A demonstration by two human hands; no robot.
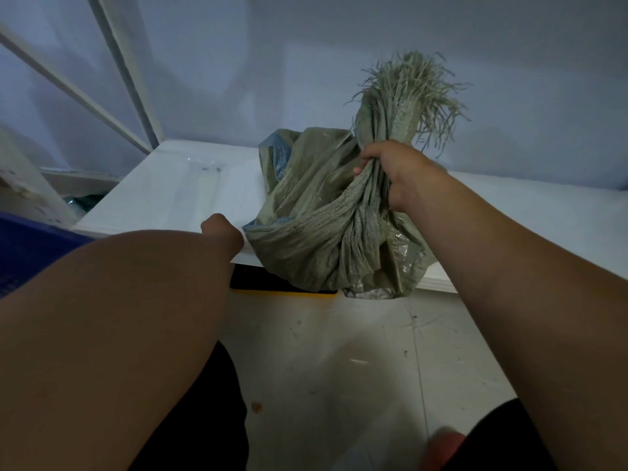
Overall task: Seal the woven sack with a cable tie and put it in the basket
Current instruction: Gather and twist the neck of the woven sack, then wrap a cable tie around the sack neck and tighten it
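Note:
A grey-green woven sack (316, 226) sits at the front edge of a white table (170, 195), its lower part hanging over the edge. My right hand (394, 175) is clenched around the sack's gathered, twisted neck, with the frayed mouth (411, 90) sticking up above the fist. My left hand (221, 232) is at the table's front edge just left of the sack; its fingers are folded out of sight and I cannot tell what, if anything, they hold. No cable tie shows.
A blue basket (30, 246) shows at the left edge, below table height. A black and yellow object (272, 283) lies under the table edge beneath the sack. White frame bars (119, 73) rise at the back left. Pale floor lies below.

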